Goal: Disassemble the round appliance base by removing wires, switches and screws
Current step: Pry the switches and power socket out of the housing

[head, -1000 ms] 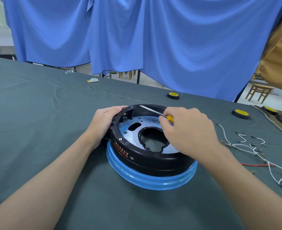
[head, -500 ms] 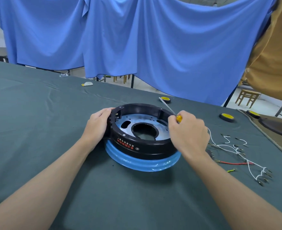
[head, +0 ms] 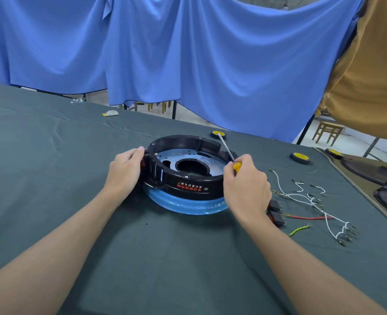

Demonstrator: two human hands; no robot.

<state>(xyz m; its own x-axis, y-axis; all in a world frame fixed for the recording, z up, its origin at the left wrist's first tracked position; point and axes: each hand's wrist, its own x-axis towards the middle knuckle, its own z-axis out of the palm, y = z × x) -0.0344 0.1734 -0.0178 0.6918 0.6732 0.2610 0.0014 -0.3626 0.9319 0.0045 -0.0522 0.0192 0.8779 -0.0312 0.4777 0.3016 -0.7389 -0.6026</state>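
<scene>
The round appliance base is sitting open side up near the middle of the bench, black ring on a blue lower shell, so the metal plate inside is facing the person. The left hand is curling its grip round the left rim, seemingly bracing the base against turning. The right hand is clamping its grip on the yellow handle of a screwdriver, with the shaft pointing up and away and the tip clear of the plate, probably between screws. Freed wires and switches are lying just right of that hand, apparently set out of the way.
</scene>
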